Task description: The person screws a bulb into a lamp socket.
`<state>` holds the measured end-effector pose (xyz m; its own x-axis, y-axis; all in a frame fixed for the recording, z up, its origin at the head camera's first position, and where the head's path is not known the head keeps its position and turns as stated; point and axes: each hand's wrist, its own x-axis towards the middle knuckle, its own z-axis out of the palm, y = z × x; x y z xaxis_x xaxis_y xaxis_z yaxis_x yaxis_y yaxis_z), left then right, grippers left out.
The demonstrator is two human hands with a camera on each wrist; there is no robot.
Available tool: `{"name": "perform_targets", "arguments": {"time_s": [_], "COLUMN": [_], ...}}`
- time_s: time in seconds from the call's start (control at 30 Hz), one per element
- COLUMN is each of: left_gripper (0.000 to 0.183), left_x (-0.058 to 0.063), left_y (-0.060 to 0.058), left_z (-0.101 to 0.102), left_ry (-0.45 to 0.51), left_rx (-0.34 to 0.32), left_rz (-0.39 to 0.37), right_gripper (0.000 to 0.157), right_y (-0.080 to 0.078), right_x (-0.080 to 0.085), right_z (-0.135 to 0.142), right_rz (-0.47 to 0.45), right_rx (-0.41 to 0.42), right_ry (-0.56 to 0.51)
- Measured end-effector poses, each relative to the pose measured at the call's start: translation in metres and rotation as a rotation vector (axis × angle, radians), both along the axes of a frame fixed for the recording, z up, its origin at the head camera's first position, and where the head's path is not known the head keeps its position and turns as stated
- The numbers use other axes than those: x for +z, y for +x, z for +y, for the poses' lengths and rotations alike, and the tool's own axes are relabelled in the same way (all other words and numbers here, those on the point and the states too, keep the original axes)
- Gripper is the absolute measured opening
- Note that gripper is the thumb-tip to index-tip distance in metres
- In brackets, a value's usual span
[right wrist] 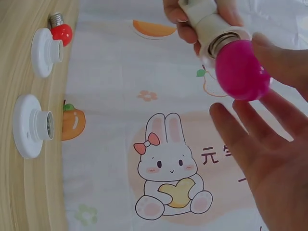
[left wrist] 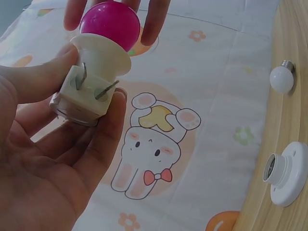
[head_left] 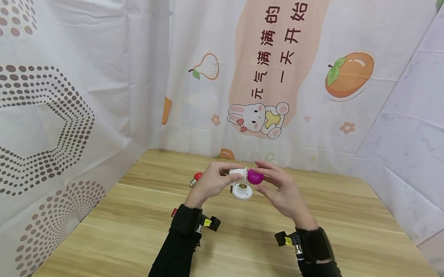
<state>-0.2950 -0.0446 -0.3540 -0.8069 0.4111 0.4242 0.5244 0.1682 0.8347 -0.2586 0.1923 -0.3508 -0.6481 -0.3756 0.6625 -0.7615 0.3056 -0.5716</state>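
My left hand [head_left: 214, 180] grips a white plug-in lamp socket [left wrist: 98, 60] between thumb and fingers; its two metal prongs [left wrist: 107, 90] show in the left wrist view. At the socket's mouth sits a magenta light bulb [right wrist: 242, 70], part of its metal base visible inside the rim. Around the bulb's round end, my right hand [head_left: 283, 192] spreads its fairly straight fingers, the thumb [right wrist: 276, 55] on one side and the fingertips right by the glass on the other. Both hands are raised over the wooden table.
Beneath the hands, a white round lamp base [head_left: 242, 192] stands on the table [head_left: 238, 256]; the right wrist view shows two such bases [right wrist: 31, 126]. A red bulb [head_left: 198, 176] lies left of the left hand. A white bulb [left wrist: 282, 78] lies farther along. Printed curtains [head_left: 205, 91] hang behind.
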Motion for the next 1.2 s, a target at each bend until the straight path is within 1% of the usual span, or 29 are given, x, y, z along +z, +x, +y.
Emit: {"name": "perform_targets", "arguments": {"time_s": [0.13,0.47,0.67,0.9,1.07,1.2], "left_gripper": [0.029,0.029,0.029,0.029,0.029,0.03], "left_x": [0.0,-0.0008,-0.0006,0.0002,0.0003,0.0002], "left_y": [-0.0003,-0.0016,-0.0016,-0.002,-0.0015,-0.0008], "left_z": [-0.0009,-0.0005,-0.0005,-0.0009,-0.0007,-0.0003], "left_ry": [0.014,0.01,0.028,0.043,0.031,0.02], "left_rx": [-0.008,-0.017,-0.037,-0.058,-0.055,-0.048], "left_rz": [0.008,0.029,0.013,0.01,-0.004,-0.008], "right_gripper": [0.048,0.043,0.043,0.043,0.041,0.038], "right_y": [-0.0016,-0.0024,-0.0026,-0.0007,0.0001,0.0013], "right_x": [-0.0025,-0.0046,-0.0051,-0.004,-0.0019,0.0001], "right_z": [-0.0017,-0.0025,-0.0023,-0.0025,-0.0034,-0.0051], "right_rz": [0.015,0.051,0.056,-0.021,-0.082,-0.153], "right_rx": [0.019,-0.004,-0.018,-0.02,-0.022,-0.046], "right_ry": [0.004,-0.011,-0.007,-0.013,-0.027,-0.04]}}
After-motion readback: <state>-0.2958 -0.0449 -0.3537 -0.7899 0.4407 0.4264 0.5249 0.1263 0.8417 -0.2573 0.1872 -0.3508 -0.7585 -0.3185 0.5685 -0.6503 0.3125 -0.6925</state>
